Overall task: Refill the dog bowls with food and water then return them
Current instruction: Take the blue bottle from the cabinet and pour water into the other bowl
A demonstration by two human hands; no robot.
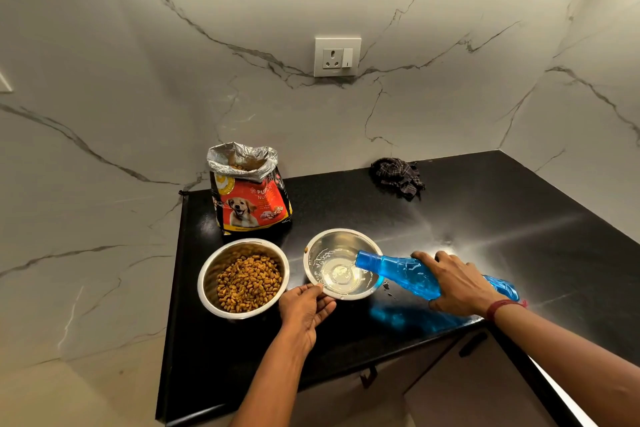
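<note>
Below the frame's centre, on the black stone countertop (485,218), the right hand (460,282) grips a translucent blue plastic bottle (405,272), tipped with its neck over the round steel water bowl (341,262), water already pooled inside. At that bowl's lower-left rim the left hand (304,308) holds it, thumb on the edge and fingers curled beneath. Just left stands a second steel bowl full of brown kibble (244,277). Behind it sits an open red dog-food bag (249,191); toward the upper right lies a crumpled dark checked cloth (396,175).
</note>
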